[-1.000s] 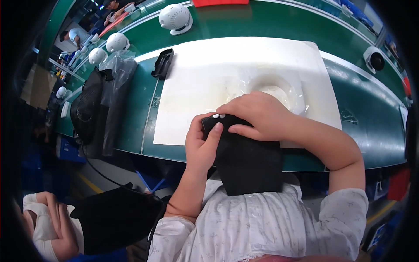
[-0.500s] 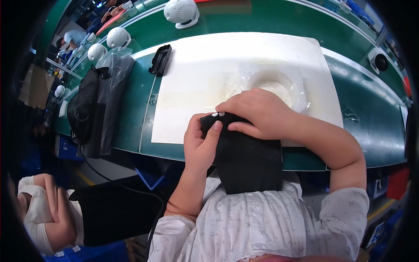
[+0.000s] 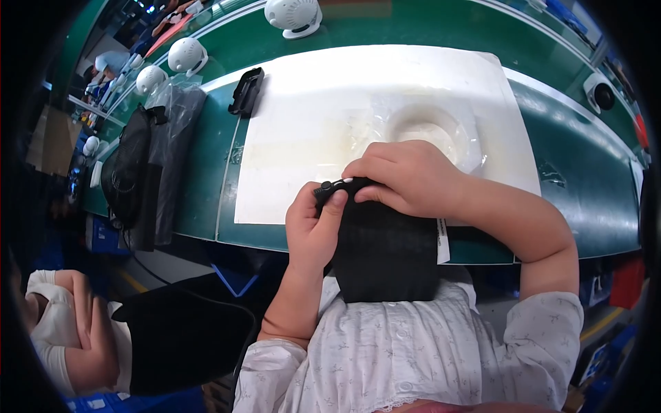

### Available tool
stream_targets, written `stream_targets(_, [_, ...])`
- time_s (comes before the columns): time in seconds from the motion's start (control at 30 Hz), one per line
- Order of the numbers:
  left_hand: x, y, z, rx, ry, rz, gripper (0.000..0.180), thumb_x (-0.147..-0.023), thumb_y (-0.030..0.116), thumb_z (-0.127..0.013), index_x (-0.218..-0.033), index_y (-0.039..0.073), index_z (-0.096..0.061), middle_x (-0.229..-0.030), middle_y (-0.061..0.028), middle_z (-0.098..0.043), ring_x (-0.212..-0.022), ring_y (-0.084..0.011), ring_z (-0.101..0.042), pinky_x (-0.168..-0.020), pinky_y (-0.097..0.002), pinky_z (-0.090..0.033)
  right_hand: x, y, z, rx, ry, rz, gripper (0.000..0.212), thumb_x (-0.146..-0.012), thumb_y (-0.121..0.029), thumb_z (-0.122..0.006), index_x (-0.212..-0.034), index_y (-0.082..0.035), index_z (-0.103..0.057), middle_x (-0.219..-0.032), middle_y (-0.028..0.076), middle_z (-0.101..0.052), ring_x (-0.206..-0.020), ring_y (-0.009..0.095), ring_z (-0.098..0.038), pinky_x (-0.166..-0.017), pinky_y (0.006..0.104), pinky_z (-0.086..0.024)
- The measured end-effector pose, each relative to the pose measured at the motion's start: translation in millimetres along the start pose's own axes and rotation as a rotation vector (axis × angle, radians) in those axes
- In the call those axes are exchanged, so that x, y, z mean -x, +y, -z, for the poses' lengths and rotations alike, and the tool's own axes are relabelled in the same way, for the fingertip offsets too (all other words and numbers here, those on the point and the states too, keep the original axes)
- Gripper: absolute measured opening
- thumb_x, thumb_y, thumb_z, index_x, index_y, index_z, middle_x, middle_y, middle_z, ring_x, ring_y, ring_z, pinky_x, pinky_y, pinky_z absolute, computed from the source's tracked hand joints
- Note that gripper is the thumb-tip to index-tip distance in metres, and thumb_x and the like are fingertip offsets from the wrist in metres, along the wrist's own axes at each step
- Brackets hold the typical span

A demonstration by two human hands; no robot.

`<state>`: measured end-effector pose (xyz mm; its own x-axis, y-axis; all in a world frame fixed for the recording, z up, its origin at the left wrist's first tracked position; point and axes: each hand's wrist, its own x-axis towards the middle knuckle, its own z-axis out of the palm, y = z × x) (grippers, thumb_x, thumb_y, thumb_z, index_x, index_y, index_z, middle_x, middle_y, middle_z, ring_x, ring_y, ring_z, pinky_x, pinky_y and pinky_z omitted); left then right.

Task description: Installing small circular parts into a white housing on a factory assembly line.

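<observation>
A flat black pouch-like piece (image 3: pixel 387 258) hangs from my hands over the table's front edge, its lower end against my shirt. My left hand (image 3: pixel 310 234) pinches its upper left corner between thumb and fingers. There a small round black knob (image 3: pixel 326 186) and a bit of cord show, with a small white spot beside it. My right hand (image 3: pixel 413 175) grips the top edge just to the right, thumb below and fingers curled over it. The fingertips of both hands nearly meet. What lies under the right fingers is hidden.
A white board (image 3: pixel 303 131) covers the green table. On it lie a clear-wrapped roll of pale tape (image 3: pixel 427 120) and, at its far left corner, a black plastic holder (image 3: pixel 246 93). Black bags (image 3: pixel 131 168) lie left; white fans (image 3: pixel 292 15) stand behind. A person (image 3: pixel 76 330) sits at left.
The top edge of the black piece has tilted, so the round knob and cord now show where two white spots were. Both hands keep their hold. The view has shifted slightly.
</observation>
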<state>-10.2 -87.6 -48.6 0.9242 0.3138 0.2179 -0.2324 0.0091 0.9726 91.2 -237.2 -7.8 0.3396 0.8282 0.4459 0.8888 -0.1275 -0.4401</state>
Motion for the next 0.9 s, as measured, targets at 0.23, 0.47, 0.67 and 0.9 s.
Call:
stream_targets(0.23, [1,2,1,-0.044,-0.027,-0.004,0.015,-0.083,0.013,-0.056,-0.077,0.002,-0.049,-0.064,0.0055,-0.045,-0.058,-0.0013,-0.035,-0.05,-0.0159,-0.028,0,1,2,-0.031,-0.033,-0.043,0.023,-0.073,-0.021,-0.061,-0.093,-0.011,-0.058,-0.077,0.005,-0.057,-0.068,0.023,-0.056,-0.058,0.0309,-0.044])
stream_targets(0.47, [-1,-1,-1,0.024,0.018,0.019,0.015,-0.083,0.014,-0.057,-0.079,0.002,-0.049,-0.066,0.0046,-0.047,-0.06,-0.0019,-0.037,-0.053,-0.0157,-0.03,0,-2,22,-0.079,-0.131,-0.142,0.034,-0.07,-0.021,-0.063,-0.099,-0.007,-0.055,-0.085,0.009,-0.057,-0.078,0.024,-0.056,-0.066,0.0309,-0.044])
stream_targets(0.67, [0,-1,-1,0.07,0.055,0.041,0.015,-0.083,0.015,-0.056,-0.079,0.002,-0.049,-0.067,0.0041,-0.048,-0.06,-0.0017,-0.038,-0.053,-0.0151,-0.031,-3,-1,46,-0.117,-0.306,-0.266,0.036,-0.067,-0.019,-0.067,-0.096,-0.004,-0.053,-0.091,0.009,-0.054,-0.08,0.023,-0.053,-0.07,0.0324,-0.043])
stream_targets(0.9, [-1,0,-1,0.068,0.113,-0.003,0.015,-0.084,0.016,-0.054,-0.081,0.002,-0.049,-0.069,0.0035,-0.049,-0.061,-0.002,-0.04,-0.055,-0.0151,-0.033,-4,-2,40,-0.178,-0.259,-0.366,0.032,-0.067,-0.021,-0.066,-0.092,-0.005,-0.053,-0.084,0.009,-0.055,-0.079,0.023,-0.053,-0.066,0.032,-0.041])
